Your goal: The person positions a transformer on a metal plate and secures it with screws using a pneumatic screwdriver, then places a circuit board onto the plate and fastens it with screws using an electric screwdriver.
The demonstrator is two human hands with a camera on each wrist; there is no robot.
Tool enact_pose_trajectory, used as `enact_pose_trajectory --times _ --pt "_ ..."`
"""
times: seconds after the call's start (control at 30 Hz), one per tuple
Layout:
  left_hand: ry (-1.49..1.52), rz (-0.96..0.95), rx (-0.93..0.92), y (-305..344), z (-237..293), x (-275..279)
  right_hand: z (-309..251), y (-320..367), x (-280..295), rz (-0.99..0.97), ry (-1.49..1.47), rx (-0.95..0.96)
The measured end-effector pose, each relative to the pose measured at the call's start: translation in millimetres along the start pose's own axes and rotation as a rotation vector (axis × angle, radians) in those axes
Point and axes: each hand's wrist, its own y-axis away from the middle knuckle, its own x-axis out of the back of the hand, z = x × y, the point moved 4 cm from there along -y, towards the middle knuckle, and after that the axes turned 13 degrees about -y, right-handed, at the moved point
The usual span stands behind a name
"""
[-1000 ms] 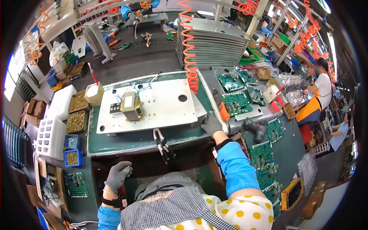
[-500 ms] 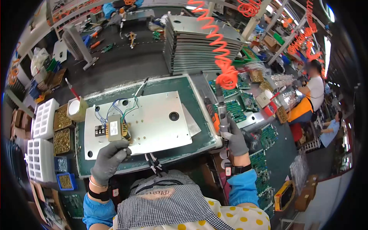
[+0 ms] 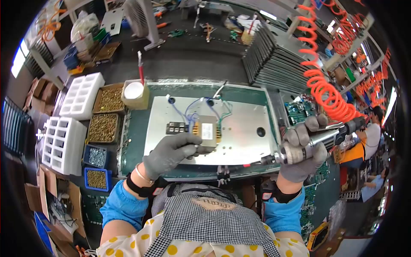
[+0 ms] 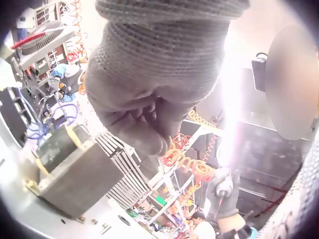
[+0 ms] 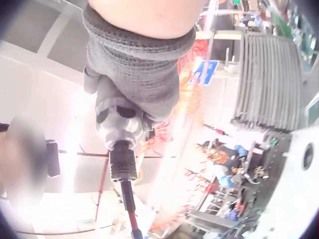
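Observation:
My gloved right hand [image 3: 302, 156] grips a silver air screwdriver [image 3: 319, 143], tilted so its bit [image 5: 131, 211] points down and left over the near edge of the metal plate [image 3: 244, 124]. My gloved left hand [image 3: 169, 156] is over that plate, thumb and fingers pinching a small shiny piece [image 3: 196, 146], too small to make out fully. Right at those fingertips stands a transformer [image 3: 207, 130] with a white label. A black terminal block [image 3: 176, 128] sits to its left, and blue and green wires [image 3: 224, 112] run behind. The left wrist view shows the curled fingers [image 4: 134, 119] beside the transformer.
An orange coiled hose [image 3: 329, 94] leads to the screwdriver. Bins of brass-coloured hardware [image 3: 104, 127], blue boxes [image 3: 97, 178] and white foam trays [image 3: 64, 145] stand left. Stacked panels [image 3: 278, 62] and green circuit boards [image 3: 299, 110] are at the right.
The right hand has taken the air screwdriver from the right side and brought it over toward the plate, bit swung leftward. The left hand has risen from below the table edge to the transformer.

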Motion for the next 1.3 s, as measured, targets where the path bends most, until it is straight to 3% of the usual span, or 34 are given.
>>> enact_pose_trajectory --times 0.2,0.57,0.67,0.77,0.87,1.0,1.1,1.13,1.3 --pt "0.061 -0.135 -0.051 5.9 -11.1 24.5 83.8 -11.4 -35.8 -0.046 0.163 -0.038" --pt "0.143 -0.158 0.039 1.0 -30.5 67.1 137.2 -10.1 -40.3 0.11 0.274 -0.059" --pt "0.073 -0.14 -0.004 -6.0 -36.3 73.6 149.6 -12.8 -41.9 0.172 0.33 -0.071" --pt "-0.302 0.061 -0.313 -10.4 -29.7 81.9 161.2 -17.7 -40.3 0.286 0.394 -0.086" --pt "-0.255 0.077 -0.305 -15.8 -30.8 84.7 165.9 -23.4 -32.7 0.339 0.415 -0.102" --pt "-0.152 0.057 -0.13 -26.8 -41.7 90.3 174.6 -31.2 -24.3 0.286 0.452 -0.102" --pt "-0.251 0.047 0.003 -27.3 -34.2 107.3 183.3 -34.9 -22.2 0.201 0.48 -0.142" --pt "-0.332 0.076 -0.078 -27.6 -44.5 115.4 185.3 -35.0 -20.0 0.182 0.503 -0.172" --pt "-0.38 0.07 0.049 -18.8 -61.9 136.1 203.2 -30.9 -4.1 0.071 0.737 -0.3"
